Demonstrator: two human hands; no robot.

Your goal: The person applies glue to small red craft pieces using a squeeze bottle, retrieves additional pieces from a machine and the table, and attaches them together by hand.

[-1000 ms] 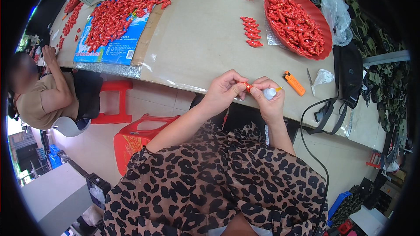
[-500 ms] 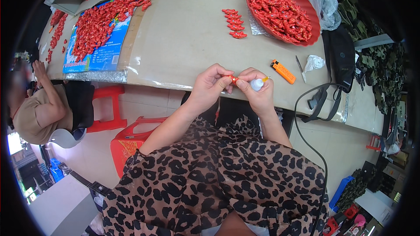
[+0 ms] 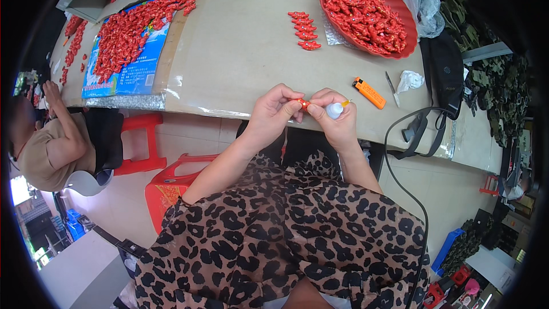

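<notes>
Just past the table's near edge, my left hand (image 3: 271, 115) pinches a small red figure (image 3: 302, 103) between thumb and fingertips. My right hand (image 3: 342, 131) meets it from the other side, its thumb and forefinger at the same piece. Tucked in the right fingers is a small white squeeze bottle (image 3: 334, 110) with a thin yellowish tip pointing up and right. The fingertips cover part of the red figure, so its full shape is hidden. A short column of similar red figures (image 3: 306, 36) lies farther up the table.
A red scalloped bowl (image 3: 413, 46) full of red pieces stands far right. Nearer lie an orange lighter (image 3: 369, 92), a thin blade-like tool (image 3: 393, 89) and crumpled tissue (image 3: 410, 81). Red pieces cover a blue printed sheet (image 3: 150, 63) at left. A black cable (image 3: 394, 171) hangs right; another person (image 3: 54, 143) sits left.
</notes>
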